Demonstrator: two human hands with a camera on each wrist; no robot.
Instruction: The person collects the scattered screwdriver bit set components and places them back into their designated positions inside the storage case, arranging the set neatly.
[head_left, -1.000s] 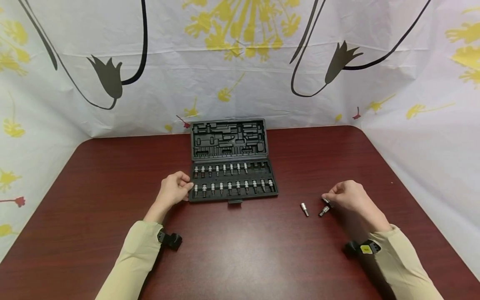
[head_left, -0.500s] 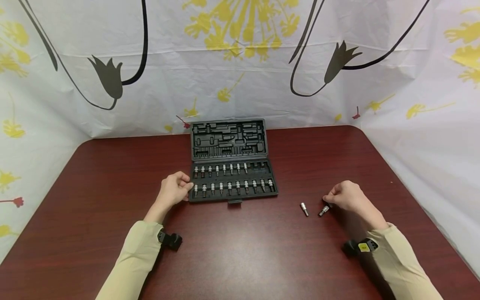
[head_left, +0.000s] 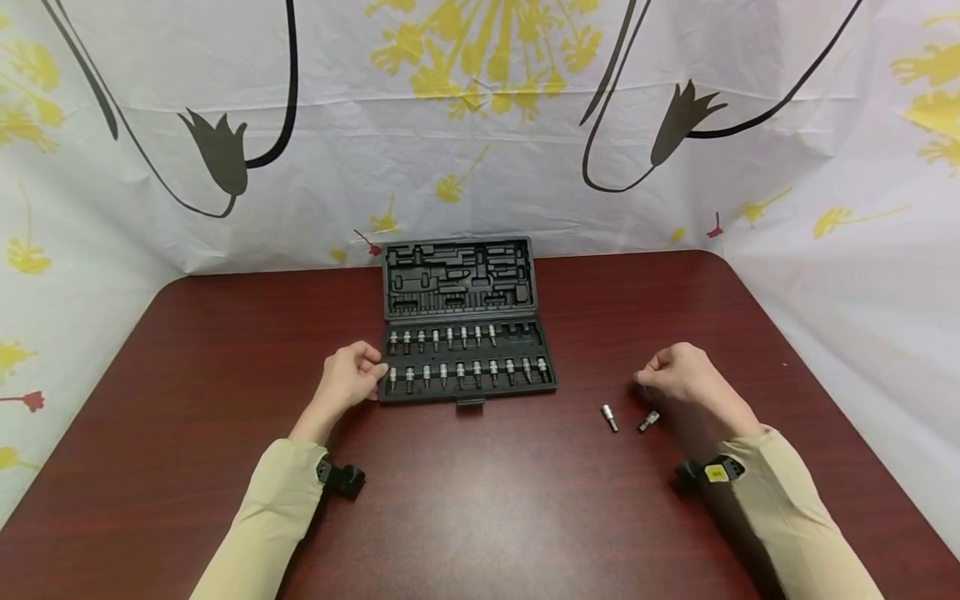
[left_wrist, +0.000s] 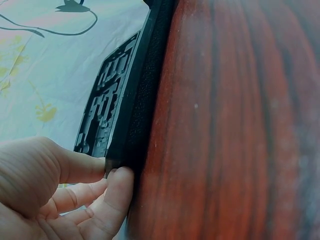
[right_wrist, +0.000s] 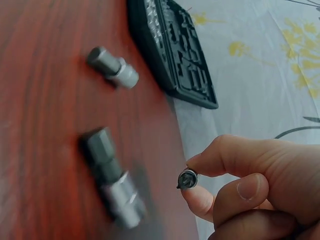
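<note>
My left hand (head_left: 347,375) holds the left edge of an open black socket case (head_left: 442,357); in the left wrist view, thumb and fingers pinch the case corner. Two rows of silver bit sockets sit in its lower half, with vacant slots at the right end of the back row. My right hand (head_left: 686,372) is over the table to the right. Between its thumb and index finger it pinches a bit socket (right_wrist: 187,178), seen end-on in the right wrist view. Two more bit sockets lie below: one nearer the case (head_left: 609,417), another (head_left: 648,421) closer to the hand.
The dark red wooden table (head_left: 480,500) runs back to a white sheet (head_left: 300,225) printed with flowers. The raised case lid (head_left: 459,279), moulded with recesses, stands near that sheet. Each wrist wears a small black camera.
My right hand has lifted a bit socket off the table and shifted slightly back and left. The left hand stays on the case edge.
</note>
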